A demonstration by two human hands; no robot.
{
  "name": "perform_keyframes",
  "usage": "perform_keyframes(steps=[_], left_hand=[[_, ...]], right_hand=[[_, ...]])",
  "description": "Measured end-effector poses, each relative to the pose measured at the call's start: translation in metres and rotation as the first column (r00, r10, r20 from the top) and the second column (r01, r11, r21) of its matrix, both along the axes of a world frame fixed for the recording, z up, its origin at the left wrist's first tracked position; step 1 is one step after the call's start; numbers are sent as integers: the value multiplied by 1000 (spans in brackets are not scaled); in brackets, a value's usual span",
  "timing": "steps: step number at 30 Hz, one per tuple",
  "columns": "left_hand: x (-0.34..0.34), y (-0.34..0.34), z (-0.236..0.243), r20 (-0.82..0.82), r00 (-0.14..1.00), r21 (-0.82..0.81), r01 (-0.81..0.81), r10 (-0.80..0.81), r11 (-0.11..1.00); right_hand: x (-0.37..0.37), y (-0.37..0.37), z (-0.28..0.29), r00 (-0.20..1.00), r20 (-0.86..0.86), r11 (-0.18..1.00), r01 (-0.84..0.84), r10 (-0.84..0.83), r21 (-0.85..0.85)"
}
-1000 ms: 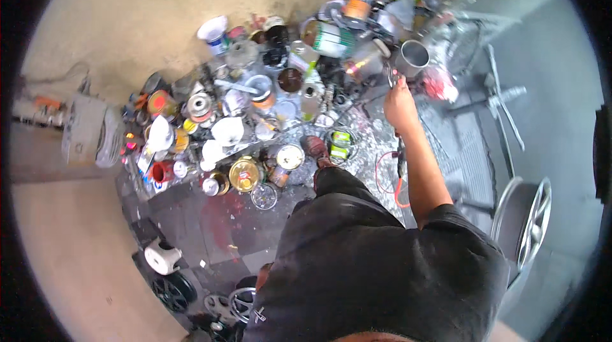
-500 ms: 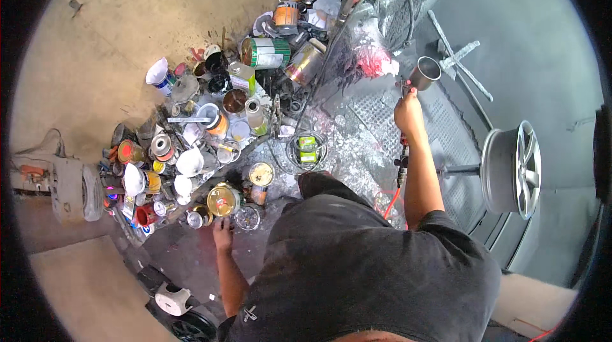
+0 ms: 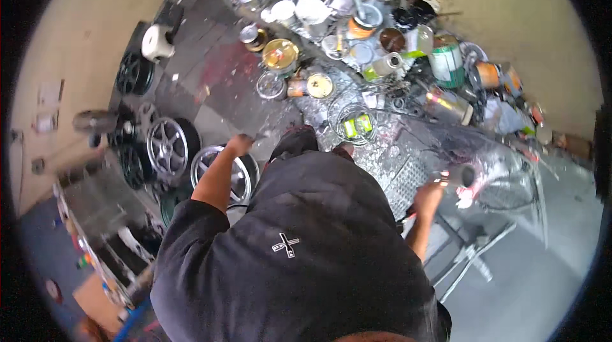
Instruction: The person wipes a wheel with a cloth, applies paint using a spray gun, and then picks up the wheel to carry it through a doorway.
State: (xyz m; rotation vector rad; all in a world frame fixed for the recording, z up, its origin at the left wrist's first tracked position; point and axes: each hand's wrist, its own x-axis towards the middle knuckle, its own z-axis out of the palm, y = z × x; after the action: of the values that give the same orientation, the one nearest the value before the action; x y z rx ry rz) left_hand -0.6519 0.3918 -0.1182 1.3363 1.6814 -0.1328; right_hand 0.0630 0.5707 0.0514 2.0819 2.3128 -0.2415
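Floor, ahead: a spread of paint cans (image 3: 280,55), jars, lids and cups, reaching from upper left across to the right wall.
Glass bowl (image 3: 354,123): just ahead of the person's shoe (image 3: 294,142), at the near edge of the spread.
Large can (image 3: 447,65): right of the spread's middle, behind the bowl.
Left hand (image 3: 240,145): left of the shoe, above a wheel rim (image 3: 228,173).
Other rims (image 3: 167,146): further left, beside a shelf rack (image 3: 102,227) at lower left.
Right hand (image 3: 431,196): right of the torso, on a spray gun; its cup (image 3: 461,175) sits just above the hand.
Metal stand (image 3: 472,253): lower right, below the cup.
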Motion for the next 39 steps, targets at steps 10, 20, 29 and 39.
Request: perform_keyframes(steps=[10,20,29,39], left_hand=[[141,59,117,447,860,113,-328,247,938],[-8,143,60,-36,994,-36,105,-106,994],[-66,303,-30,-22,944,-100,327,-330,940],[-76,396,-113,-385,916,42,136,-110,990]], right_hand=[[-63,-37,-110,981,-147,872,43,-130,-488],[14,-120,-133,910,-151,893,327,-385,-310],[-191,-184,-12,806,-149,739,430,-573,-518],[-309,-181,98,928,-139,807,217,-345,-550]])
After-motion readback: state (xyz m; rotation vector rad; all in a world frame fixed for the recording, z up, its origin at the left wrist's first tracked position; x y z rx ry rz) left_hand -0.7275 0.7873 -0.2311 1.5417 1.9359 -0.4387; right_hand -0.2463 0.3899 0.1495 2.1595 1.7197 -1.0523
